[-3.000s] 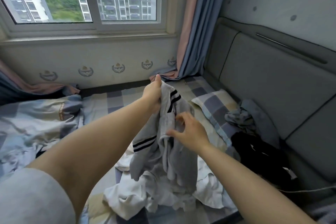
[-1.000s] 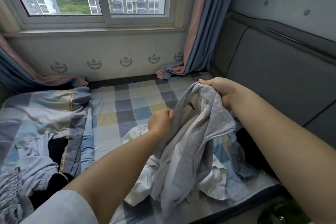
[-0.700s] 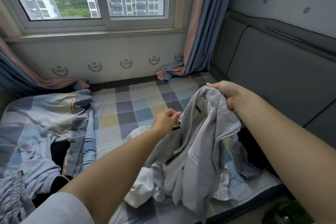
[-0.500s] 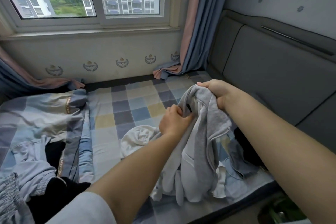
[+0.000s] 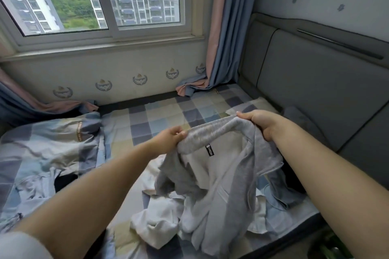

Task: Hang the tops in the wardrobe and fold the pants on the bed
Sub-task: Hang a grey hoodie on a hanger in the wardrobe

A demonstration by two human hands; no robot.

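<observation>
I hold a grey sweat garment (image 5: 219, 174) up over the bed by its ribbed band, which is stretched between both hands. My left hand (image 5: 168, 139) pinches the band's left end. My right hand (image 5: 259, 122) grips the right end, higher and farther back. A small black label shows inside the band. The rest of the garment hangs down onto a white garment (image 5: 160, 218) crumpled on the checked sheet (image 5: 160, 115).
A rumpled checked quilt (image 5: 46, 149) with dark clothes under it lies at left. A dark garment (image 5: 294, 185) sits at right against the grey padded headboard (image 5: 315, 90). The window wall and curtains (image 5: 219, 48) close off the far side.
My hands moved apart along the grey garment's edge, spreading the band open between them. The label inside now shows, and the garment hangs lower and wider.
</observation>
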